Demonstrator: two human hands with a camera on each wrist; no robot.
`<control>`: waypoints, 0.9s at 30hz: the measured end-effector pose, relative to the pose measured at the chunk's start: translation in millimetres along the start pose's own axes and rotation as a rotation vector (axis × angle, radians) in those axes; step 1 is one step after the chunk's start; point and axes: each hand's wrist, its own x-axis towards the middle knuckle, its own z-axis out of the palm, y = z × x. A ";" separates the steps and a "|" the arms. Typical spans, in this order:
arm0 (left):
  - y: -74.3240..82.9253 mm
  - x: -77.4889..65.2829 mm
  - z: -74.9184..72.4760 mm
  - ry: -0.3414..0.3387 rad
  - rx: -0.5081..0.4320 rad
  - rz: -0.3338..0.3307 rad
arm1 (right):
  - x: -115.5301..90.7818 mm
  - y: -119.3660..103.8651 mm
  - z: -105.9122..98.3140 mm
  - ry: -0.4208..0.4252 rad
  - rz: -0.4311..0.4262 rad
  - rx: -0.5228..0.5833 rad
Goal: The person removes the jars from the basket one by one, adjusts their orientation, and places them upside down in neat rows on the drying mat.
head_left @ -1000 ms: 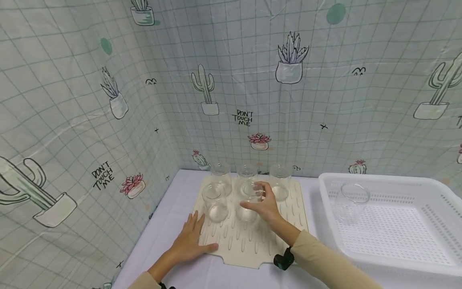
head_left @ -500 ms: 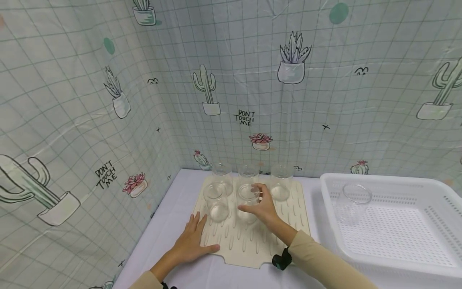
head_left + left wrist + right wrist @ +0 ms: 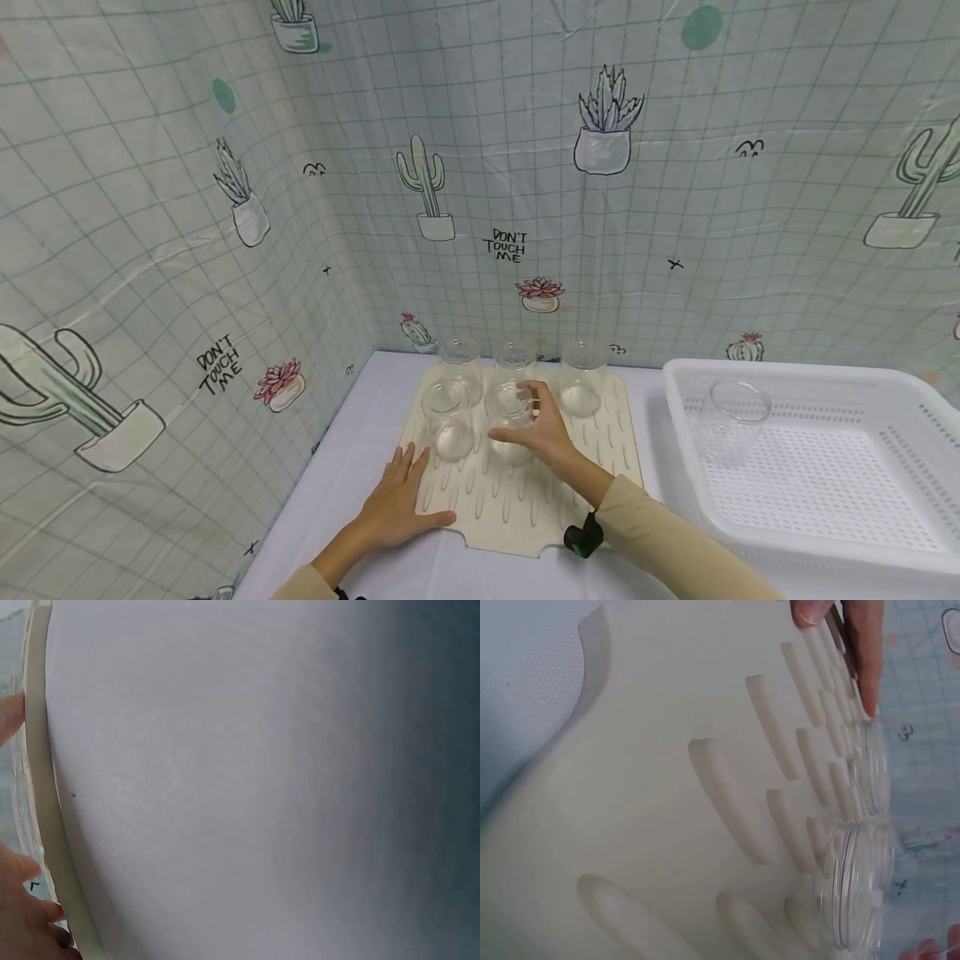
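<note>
My right hand (image 3: 551, 433) curls its thumb and fingers round a clear cup (image 3: 510, 452) in the front row on a cream ridged mat (image 3: 498, 508). In the right wrist view the cup's base (image 3: 847, 889) stands upright on the mat. Just left of it is a second clear cup (image 3: 453, 437), with a narrow gap between them. Three more clear cups line the back: left (image 3: 468, 367), middle (image 3: 516, 358) and right (image 3: 581, 392). My left hand (image 3: 393, 504) lies with fingers spread along the mat's left edge, its thumb at the front edge.
A white perforated basket (image 3: 825, 371) stands right of the mat, with one clear cup (image 3: 731, 425) tilted in its left part. A white cloth (image 3: 330, 467) covers the table. A patterned curtain (image 3: 480, 167) closes off the back and left.
My right hand has slid the front-row cup slightly left, nearer the cup beside it. The left hand and the other cups keep their places.
</note>
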 end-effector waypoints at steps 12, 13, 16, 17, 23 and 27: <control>0.3 -0.2 -0.3 0.000 0.006 -0.003 | 2.1 -12.4 -11.7 -0.036 -0.033 0.004; 0.5 -0.1 -0.3 -0.002 0.005 -0.005 | 2.1 -14.8 -14.5 -0.036 -0.042 0.009; 0.6 0.3 0.0 -0.009 0.008 -0.012 | 2.5 -24.2 -24.4 -0.028 -0.067 0.028; 0.6 0.4 0.1 -0.011 0.008 -0.015 | 2.5 -27.8 -28.0 -0.025 -0.071 0.034; 0.8 0.2 0.3 -0.020 -0.010 -0.015 | 0.2 -45.9 -51.7 -0.034 -0.078 0.067; 0.7 0.1 0.3 -0.023 -0.014 -0.009 | -2.2 -53.1 -68.0 -0.055 -0.099 0.099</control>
